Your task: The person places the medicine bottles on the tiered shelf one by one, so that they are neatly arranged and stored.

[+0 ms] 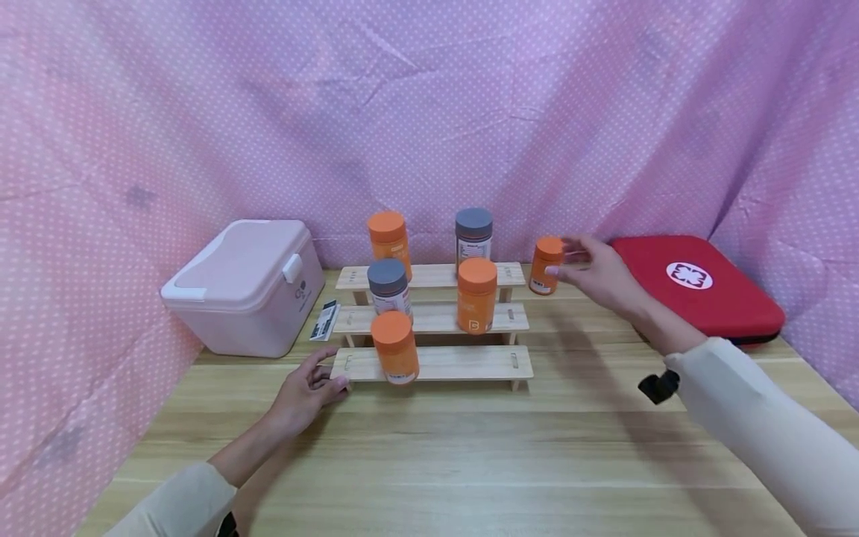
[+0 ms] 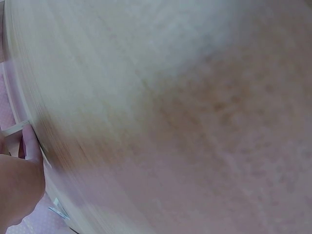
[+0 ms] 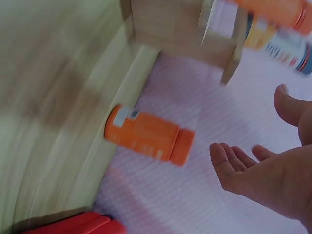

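My left hand [image 1: 303, 394] holds the left end of the lowest step of a three-step wooden display stand [image 1: 463, 362], thumb in front and fingers behind. The left wrist view catches those fingers [image 2: 31, 144] at the step's end. My right hand [image 1: 599, 274] is spread beside an orange bottle [image 1: 546, 267] standing on the table right of the stand. In the right wrist view a gap separates the fingertips [image 3: 218, 151] from the bottle's orange cap [image 3: 182, 146]. On the stand, an orange bottle [image 1: 396, 350] sits on the low step, with orange and grey-capped bottles on the others.
A pale pink lidded box [image 1: 248, 291] stands at the left, a small printed packet [image 1: 325, 321] between it and the stand. At the right lies a red zipped case [image 1: 698, 291] with a white emblem. Behind everything hangs a pink dotted cloth [image 1: 429, 127].
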The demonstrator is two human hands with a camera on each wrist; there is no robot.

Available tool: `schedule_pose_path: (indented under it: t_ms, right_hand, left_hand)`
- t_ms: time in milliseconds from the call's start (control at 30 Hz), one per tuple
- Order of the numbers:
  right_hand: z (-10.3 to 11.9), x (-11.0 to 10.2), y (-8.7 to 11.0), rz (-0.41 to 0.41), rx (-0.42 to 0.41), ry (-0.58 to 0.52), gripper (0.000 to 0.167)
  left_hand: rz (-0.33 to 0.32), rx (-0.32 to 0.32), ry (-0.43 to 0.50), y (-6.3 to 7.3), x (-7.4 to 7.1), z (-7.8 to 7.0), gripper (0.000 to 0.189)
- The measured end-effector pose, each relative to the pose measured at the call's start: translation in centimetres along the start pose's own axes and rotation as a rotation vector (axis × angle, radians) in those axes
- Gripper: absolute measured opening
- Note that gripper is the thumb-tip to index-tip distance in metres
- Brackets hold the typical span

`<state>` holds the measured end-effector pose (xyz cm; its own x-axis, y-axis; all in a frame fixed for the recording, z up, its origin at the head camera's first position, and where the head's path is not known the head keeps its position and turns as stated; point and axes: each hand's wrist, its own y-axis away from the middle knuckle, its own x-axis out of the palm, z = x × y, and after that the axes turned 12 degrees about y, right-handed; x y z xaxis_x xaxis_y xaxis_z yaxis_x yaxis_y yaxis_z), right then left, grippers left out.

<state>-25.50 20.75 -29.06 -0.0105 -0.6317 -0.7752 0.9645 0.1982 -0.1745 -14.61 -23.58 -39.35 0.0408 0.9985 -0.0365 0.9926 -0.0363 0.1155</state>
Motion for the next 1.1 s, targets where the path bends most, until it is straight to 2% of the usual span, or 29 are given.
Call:
schedule_pose_path:
  t_ms: [100, 300, 533, 667, 800, 1100]
  right_hand:
    - [-0.9, 0.1, -1.8, -0.016, 0.053, -0.005, 0.077]
    - [-2.9, 0.9, -4.6, -0.006, 0.091, -0.012, 0.079]
    - [-4.6, 1.7, -6.6, 0.108, 0.133, -0.074, 0.081]
    - [-5.2, 2.3, -7.2, 0.134, 0.113, -0.099, 0.069]
    - [-5.6, 2.9, -7.5, 0.123, 0.096, -0.102, 0.052]
    - [-5.7, 3.1, -7.5, 0.126, 0.099, -0.143, 0.049]
  left_hand:
    - [0.000, 0.001, -0.004, 0.0, 0.0, 0.0, 0.060]
    - [0.000, 0.001, 0.001, 0.1, 0.0, 0.2, 0.060]
    - [-0.005, 0.000, 0.006, 0.1, 0.1, 0.2, 0.060]
    - [-0.004, 0.007, 0.005, 0.1, 0.1, 0.2, 0.060]
    - [0.001, 0.017, 0.014, 0.1, 0.1, 0.2, 0.060]
    - [0.004, 0.021, 0.011, 0.1, 0.0, 0.1, 0.060]
